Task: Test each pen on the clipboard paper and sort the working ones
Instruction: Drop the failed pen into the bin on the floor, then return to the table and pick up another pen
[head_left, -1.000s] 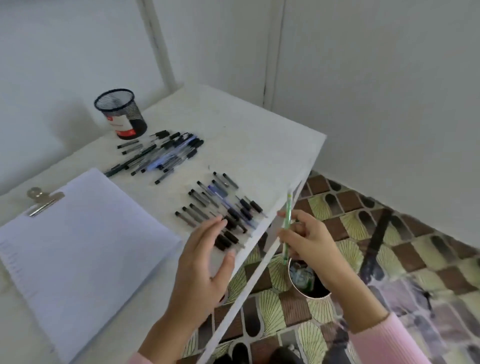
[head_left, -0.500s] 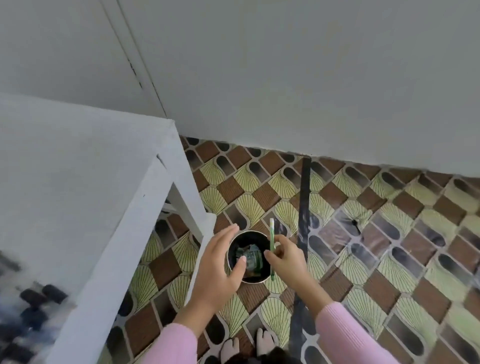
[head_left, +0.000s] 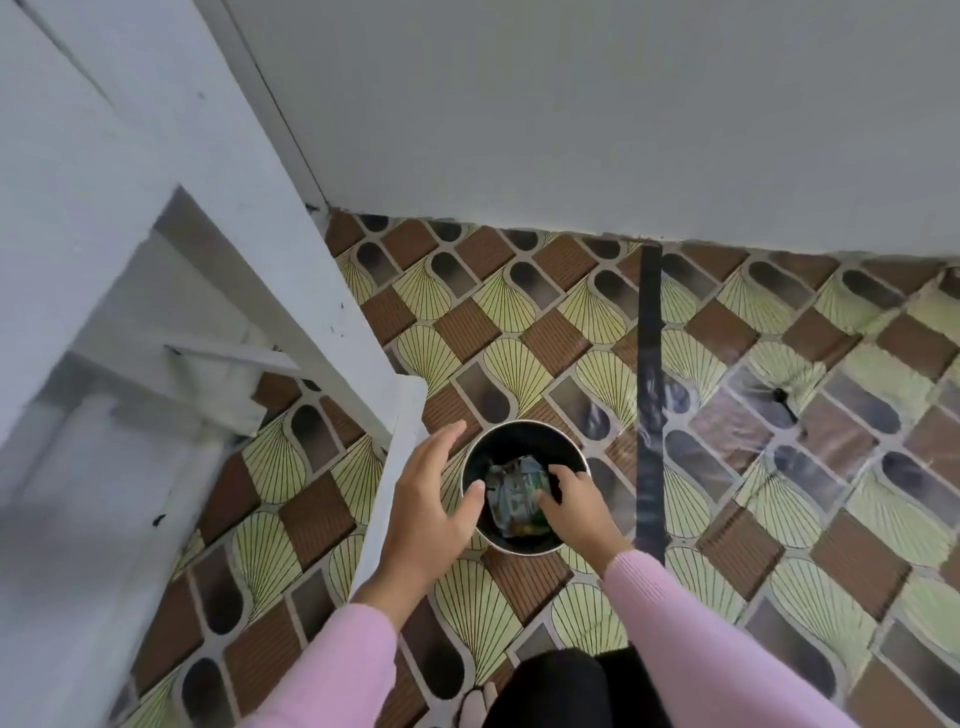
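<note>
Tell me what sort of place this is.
Probably a plain room in a home: a patterned floor, a white painted table, and a small bin of scraps standing on that floor.

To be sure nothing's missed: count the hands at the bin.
2. The left hand, open, is beside the bin's left rim; the right hand is over its mouth, fingers curled. None seems hidden.

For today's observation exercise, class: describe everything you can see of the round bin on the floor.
The bin is a round container seen from above, with a pale, metal-looking rim and a dark inside. It stands upright on the patterned floor, close beside the white table leg. Crumpled wrappers lie in its bottom. The left hand hovers open at its left rim, and the right hand reaches, curled, over its right side; whether either touches it is unclear.
</note>
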